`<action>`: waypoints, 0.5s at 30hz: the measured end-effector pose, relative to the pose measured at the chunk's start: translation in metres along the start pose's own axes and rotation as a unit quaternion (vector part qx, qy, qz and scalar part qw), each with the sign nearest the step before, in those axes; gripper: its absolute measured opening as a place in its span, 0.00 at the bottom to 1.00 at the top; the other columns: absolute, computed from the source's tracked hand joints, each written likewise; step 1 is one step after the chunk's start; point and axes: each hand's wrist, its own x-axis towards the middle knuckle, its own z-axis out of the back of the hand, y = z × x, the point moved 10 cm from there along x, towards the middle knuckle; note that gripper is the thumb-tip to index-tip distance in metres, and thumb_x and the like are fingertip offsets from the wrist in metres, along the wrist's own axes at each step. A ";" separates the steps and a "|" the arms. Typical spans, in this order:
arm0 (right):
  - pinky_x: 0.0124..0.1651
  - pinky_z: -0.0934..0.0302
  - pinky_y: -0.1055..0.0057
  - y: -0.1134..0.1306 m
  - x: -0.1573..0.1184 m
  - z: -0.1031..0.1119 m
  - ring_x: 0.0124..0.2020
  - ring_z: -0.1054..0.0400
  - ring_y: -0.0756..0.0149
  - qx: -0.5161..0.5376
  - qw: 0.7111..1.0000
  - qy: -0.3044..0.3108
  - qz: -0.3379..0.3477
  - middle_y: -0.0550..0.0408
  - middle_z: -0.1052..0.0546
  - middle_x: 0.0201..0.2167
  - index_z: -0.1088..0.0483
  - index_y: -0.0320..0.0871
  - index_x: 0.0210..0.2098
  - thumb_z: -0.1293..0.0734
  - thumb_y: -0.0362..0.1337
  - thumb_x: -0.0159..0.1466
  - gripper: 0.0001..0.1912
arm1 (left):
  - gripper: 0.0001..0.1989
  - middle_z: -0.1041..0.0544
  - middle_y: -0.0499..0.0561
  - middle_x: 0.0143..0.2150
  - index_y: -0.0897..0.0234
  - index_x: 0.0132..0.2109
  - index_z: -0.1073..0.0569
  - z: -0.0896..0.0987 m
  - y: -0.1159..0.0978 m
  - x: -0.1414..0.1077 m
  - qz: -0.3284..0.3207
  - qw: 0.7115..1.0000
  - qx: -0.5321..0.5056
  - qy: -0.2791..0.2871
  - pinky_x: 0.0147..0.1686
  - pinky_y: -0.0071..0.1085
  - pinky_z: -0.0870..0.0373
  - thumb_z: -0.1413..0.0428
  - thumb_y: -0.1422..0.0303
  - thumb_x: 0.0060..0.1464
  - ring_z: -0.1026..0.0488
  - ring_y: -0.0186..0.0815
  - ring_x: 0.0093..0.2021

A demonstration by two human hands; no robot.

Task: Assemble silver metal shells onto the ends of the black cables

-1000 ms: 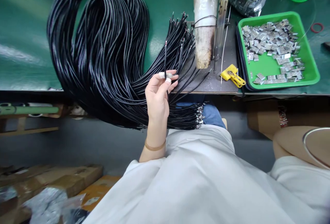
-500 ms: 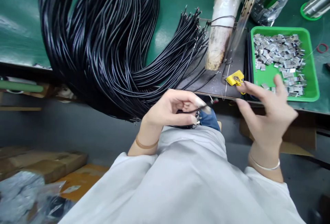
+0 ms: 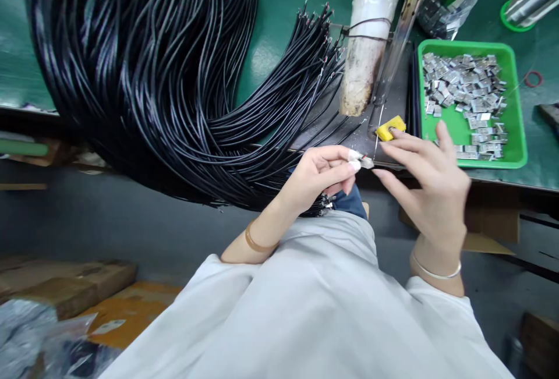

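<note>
My left hand (image 3: 323, 172) pinches the end of a black cable between thumb and fingertips. At its tip is a small silvery piece (image 3: 367, 162) with a bit of red beside it, too small to make out fully. My right hand (image 3: 430, 178) is open, thumb and fingers apart, just right of that tip. Its fingertips are close to a yellow block (image 3: 390, 128) at the bench edge; whether they touch it I cannot tell. A thin silvery wire (image 3: 378, 128) hangs down beside the block, near the cable end. More cable ends with metal connectors (image 3: 326, 203) rest on my lap.
A thick bundle of black cables (image 3: 174, 76) spreads over the green bench (image 3: 266, 35) and hangs off its front edge. A white wrapped tube (image 3: 367, 47) and a metal rod (image 3: 399, 41) slant over a dark board. At right, a green tray (image 3: 517, 134) holds metal connector shells.
My left hand has moved right and up, with the cable end, to the thin wire. My right hand has shifted left, closer to it. The view has turned slightly.
</note>
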 end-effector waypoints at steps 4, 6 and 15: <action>0.76 0.54 0.40 -0.003 0.002 -0.023 0.64 0.30 0.53 0.014 0.999 -0.001 0.040 0.52 0.20 0.54 0.25 0.50 0.47 0.30 0.34 0.65 0.11 | 0.12 0.29 0.45 0.18 0.65 0.37 0.21 0.016 0.007 0.000 -0.018 0.998 -0.002 -0.055 0.15 0.21 0.50 0.34 0.60 0.53 0.43 0.23 0.15; 0.76 0.54 0.41 -0.004 0.004 -0.022 0.61 0.28 0.56 0.041 0.999 -0.014 0.027 0.54 0.19 0.51 0.25 0.49 0.42 0.31 0.30 0.65 0.08 | 0.11 0.26 0.46 0.21 0.66 0.38 0.20 0.029 0.004 -0.006 -0.052 0.990 0.058 -0.115 0.15 0.22 0.46 0.35 0.62 0.56 0.40 0.23 0.15; 0.33 0.28 0.63 0.006 -0.019 0.054 0.26 0.26 0.64 0.129 0.985 -0.102 -0.044 0.63 0.23 0.24 0.22 0.56 0.43 0.29 0.29 0.61 0.15 | 0.08 0.20 0.59 0.57 0.64 0.43 0.17 0.058 -0.039 -0.020 -0.217 0.899 0.278 -0.258 0.18 0.23 0.33 0.38 0.66 0.59 0.30 0.22 0.20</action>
